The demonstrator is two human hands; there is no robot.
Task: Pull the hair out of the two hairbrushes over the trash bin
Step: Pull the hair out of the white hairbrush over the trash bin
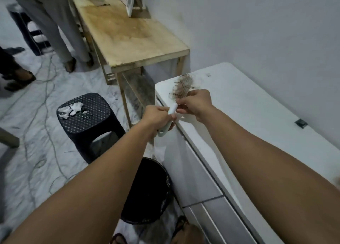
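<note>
My left hand (158, 116) grips the pale handle of a hairbrush (172, 110), held up over the corner of a white chest (257, 111). A tangled brown clump of hair (182, 86) covers the brush head. My right hand (197, 104) pinches at the base of that hair, just beside the brush neck. A black trash bin (147, 190) stands on the floor below my forearms, against the chest's side. A second hairbrush is not in sight.
A black perforated stool (86, 115) with white scraps on it stands left of the bin. A wooden table (132, 34) lies beyond along the wall. People's legs (60, 32) stand at the far left, and cables trail over the marble floor.
</note>
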